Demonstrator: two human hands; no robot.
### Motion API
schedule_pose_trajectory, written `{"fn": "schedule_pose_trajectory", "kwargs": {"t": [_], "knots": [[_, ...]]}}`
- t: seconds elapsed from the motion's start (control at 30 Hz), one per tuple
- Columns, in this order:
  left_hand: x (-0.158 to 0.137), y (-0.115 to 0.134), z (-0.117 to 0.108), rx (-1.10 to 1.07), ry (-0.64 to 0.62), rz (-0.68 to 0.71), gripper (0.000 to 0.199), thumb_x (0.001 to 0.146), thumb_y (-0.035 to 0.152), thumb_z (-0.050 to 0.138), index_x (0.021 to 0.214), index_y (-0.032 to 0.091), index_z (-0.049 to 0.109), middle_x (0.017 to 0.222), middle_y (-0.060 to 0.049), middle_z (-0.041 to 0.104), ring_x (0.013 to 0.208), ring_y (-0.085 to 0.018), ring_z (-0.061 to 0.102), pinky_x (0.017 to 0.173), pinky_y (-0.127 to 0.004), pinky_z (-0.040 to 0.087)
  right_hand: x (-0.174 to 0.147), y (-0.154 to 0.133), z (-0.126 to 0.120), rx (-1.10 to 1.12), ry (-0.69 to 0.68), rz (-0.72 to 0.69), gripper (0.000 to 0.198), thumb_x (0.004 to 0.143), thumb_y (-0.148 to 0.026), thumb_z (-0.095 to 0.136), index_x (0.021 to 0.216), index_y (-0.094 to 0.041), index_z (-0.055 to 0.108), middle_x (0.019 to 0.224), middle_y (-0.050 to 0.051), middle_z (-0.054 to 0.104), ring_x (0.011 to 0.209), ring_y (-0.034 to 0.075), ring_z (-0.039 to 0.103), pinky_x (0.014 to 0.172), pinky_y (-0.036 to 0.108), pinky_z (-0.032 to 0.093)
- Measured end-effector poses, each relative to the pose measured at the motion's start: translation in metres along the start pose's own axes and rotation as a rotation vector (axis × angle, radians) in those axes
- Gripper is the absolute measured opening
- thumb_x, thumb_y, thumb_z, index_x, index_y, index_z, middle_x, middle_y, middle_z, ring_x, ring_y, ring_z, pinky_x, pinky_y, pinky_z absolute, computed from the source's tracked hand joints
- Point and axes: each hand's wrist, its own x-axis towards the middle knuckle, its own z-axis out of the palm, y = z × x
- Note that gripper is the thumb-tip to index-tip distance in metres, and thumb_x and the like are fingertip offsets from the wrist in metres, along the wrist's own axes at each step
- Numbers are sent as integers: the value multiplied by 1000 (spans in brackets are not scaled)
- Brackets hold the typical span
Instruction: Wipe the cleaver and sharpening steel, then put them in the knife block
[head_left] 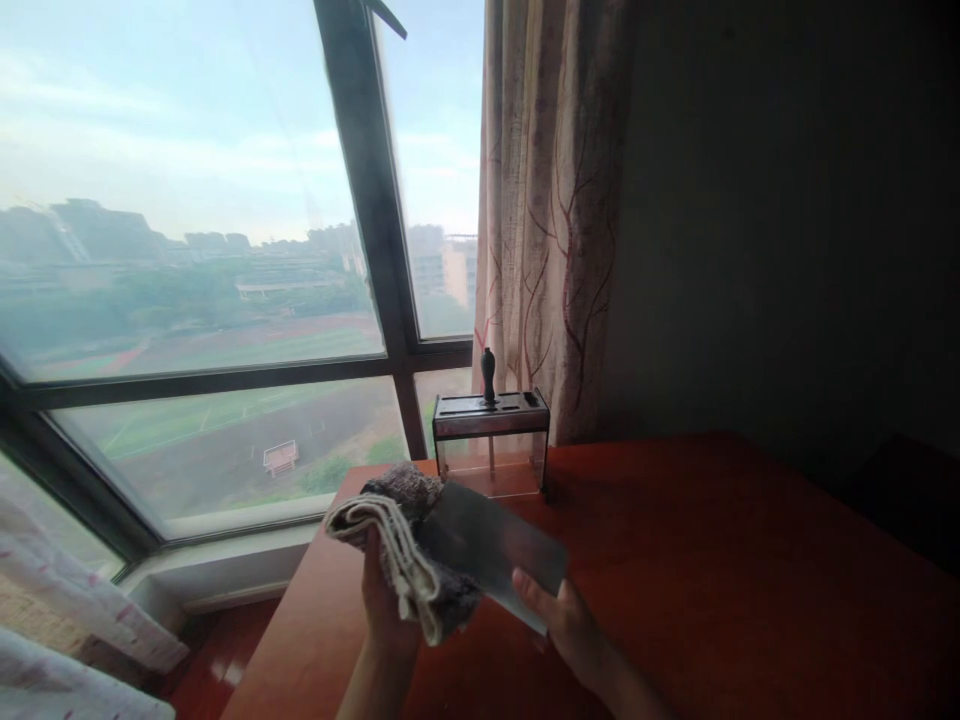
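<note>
My left hand [388,605] is closed around a folded towel [397,555], cream on its inner layers and grey and fuzzy outside. Out of the towel comes the wide, flat grey blade of what looks like a cleaver [495,545]. Its left end is hidden in the towel, so I cannot see a handle. My right hand [566,620] grips the blade's near right end, with the thumb lying on the flat face. Both hands hold these things above the table.
On the reddish-brown table [675,570], near its far edge, stands a clear-sided knife block [491,425] with a dark handle [489,377] upright in its top. A patterned curtain [551,200] hangs behind it. Large windows [195,200] are at the left.
</note>
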Motion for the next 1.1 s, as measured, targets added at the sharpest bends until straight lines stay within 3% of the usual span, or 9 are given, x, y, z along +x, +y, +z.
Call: {"fn": "schedule_pose_trajectory", "kwargs": {"t": [0.13, 0.23, 0.4, 0.57, 0.87, 1.1], "knots": [[-5, -23, 13, 87, 130, -30, 17, 84, 19, 53, 92, 15, 68, 77, -5, 74, 78, -22, 71, 81, -34, 55, 0, 10, 1, -305, -26, -216, 39, 82, -53, 58, 97, -19, 66, 77, 4, 66, 69, 19, 60, 65, 29, 47], [-6, -32, 21, 159, 199, -69, 16, 83, 19, 55, 84, 12, 69, 73, -8, 74, 76, -24, 71, 78, -35, 56, 1, 9, -3, -591, -132, -366, 36, 91, -47, 47, 83, -17, 67, 67, 2, 63, 62, 16, 58, 59, 25, 42], [-2, -18, 25, 161, 246, 38, 16, 81, 16, 55, 84, 12, 69, 74, -8, 75, 75, -23, 72, 77, -34, 57, 1, -3, -3, -914, -239, -629, 32, 95, -36, 40, 89, -18, 66, 65, 2, 63, 57, 14, 57, 55, 24, 35], [2, 0, 23, 143, 252, 47, 18, 82, 15, 54, 90, 13, 69, 80, -8, 75, 83, -24, 71, 81, -35, 56, 0, -8, 0, -1182, -274, -841, 31, 95, -29, 40, 119, -18, 57, 70, 4, 69, 58, 18, 60, 55, 29, 31], [-1, -5, 17, 195, 125, -106, 30, 88, 24, 51, 113, 14, 63, 97, -11, 74, 94, -26, 69, 87, -40, 54, 5, -7, -4, -1287, -173, -856, 31, 97, -27, 39, 123, -22, 54, 75, 1, 71, 61, 18, 59, 56, 30, 30], [1, -5, 21, 258, 236, -135, 17, 82, 19, 54, 88, 12, 68, 71, -7, 74, 78, -26, 72, 80, -40, 57, 6, -6, -3, -1305, -199, -830, 31, 96, -29, 42, 124, -22, 53, 76, 1, 71, 62, 17, 61, 57, 30, 32]]}}
